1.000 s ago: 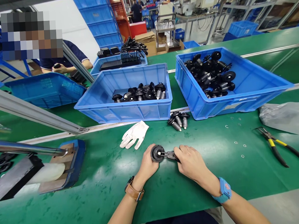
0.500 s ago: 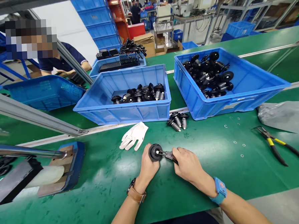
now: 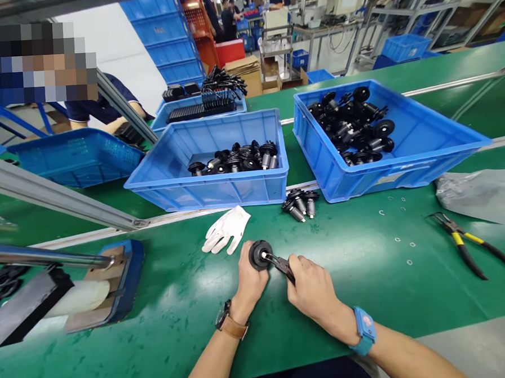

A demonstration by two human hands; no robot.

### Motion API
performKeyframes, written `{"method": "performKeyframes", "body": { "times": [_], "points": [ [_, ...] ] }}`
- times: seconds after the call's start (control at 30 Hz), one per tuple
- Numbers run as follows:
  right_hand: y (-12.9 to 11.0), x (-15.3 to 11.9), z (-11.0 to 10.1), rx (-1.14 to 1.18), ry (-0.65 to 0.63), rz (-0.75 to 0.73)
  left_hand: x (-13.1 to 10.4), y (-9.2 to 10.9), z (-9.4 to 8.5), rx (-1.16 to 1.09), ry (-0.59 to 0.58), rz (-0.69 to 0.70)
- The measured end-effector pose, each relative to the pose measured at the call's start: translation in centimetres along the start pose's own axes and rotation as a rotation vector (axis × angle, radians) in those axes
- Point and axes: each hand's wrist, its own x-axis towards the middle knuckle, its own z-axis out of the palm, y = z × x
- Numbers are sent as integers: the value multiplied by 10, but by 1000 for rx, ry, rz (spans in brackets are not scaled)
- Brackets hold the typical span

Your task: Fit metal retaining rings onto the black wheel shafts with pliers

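My left hand (image 3: 251, 278) is closed around a round black part (image 3: 260, 254) with a pale centre, its disc facing up. In my right hand (image 3: 312, 284) is a pair of pliers (image 3: 284, 266), gripped by the handles, with its thin tips at the part's centre. A white glove (image 3: 228, 230) lies just beyond my left hand. Several similar black parts with grey cylinders (image 3: 298, 204) stand in a small group beyond my hands. Small metal rings (image 3: 412, 245) are scattered to the right.
Two blue bins (image 3: 219, 192) (image 3: 404, 172) of black parts stand at the back. Yellow-and-black pliers (image 3: 462, 244) and a plastic bag (image 3: 485, 196) lie right. A metal fixture (image 3: 126, 291) stands left; a person (image 3: 104, 106) sits behind a blue basket (image 3: 77, 158).
Both hands have shifted slightly left with the part and the pliers. My right hand has turned a little, so the pliers slant more steeply. The person at the back left has moved an arm.
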Motion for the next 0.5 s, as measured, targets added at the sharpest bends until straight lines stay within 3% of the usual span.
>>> {"method": "performKeyframes", "body": {
  "times": [0.5],
  "points": [
    [-1, -1, -2, -63, 49, 25, 0, -8, 9, -100, -16, -32]
  ]
}}
